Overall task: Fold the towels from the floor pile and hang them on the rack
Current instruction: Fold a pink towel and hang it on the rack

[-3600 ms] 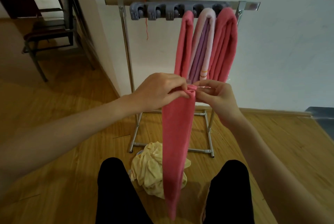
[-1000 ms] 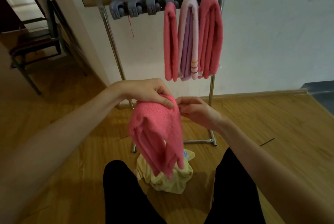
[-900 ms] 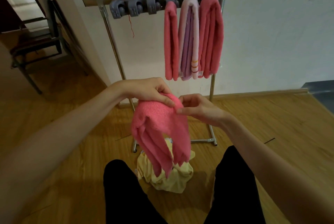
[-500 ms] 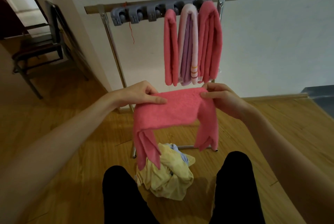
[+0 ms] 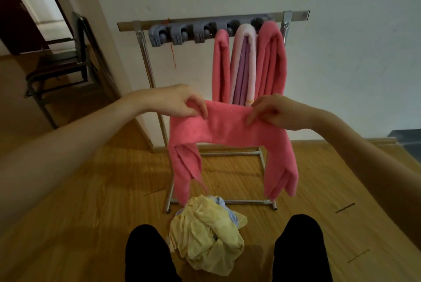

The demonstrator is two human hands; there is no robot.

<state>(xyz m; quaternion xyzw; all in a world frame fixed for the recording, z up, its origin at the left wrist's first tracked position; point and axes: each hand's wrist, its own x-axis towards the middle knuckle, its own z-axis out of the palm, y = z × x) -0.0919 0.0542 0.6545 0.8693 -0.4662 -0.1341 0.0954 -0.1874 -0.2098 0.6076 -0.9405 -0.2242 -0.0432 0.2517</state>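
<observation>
- Pink towel (image 5: 230, 128) pinched along top edge by left hand (image 5: 176, 101) and right hand (image 5: 272, 110), both arms stretched forward at chest height.
- Long axis held level, left to right; both ends drooped down outside each grip.
- Held in front of rack (image 5: 141, 38), above floor pile (image 5: 207, 224).

Both arms reach forward, left hand (image 5: 180, 101) and right hand (image 5: 272, 110) pinching with curled fingers, held apart.

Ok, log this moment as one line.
step: folding | left hand: pinches pink towel | right hand: pinches it | rack: three hung | floor pile: remains
</observation>
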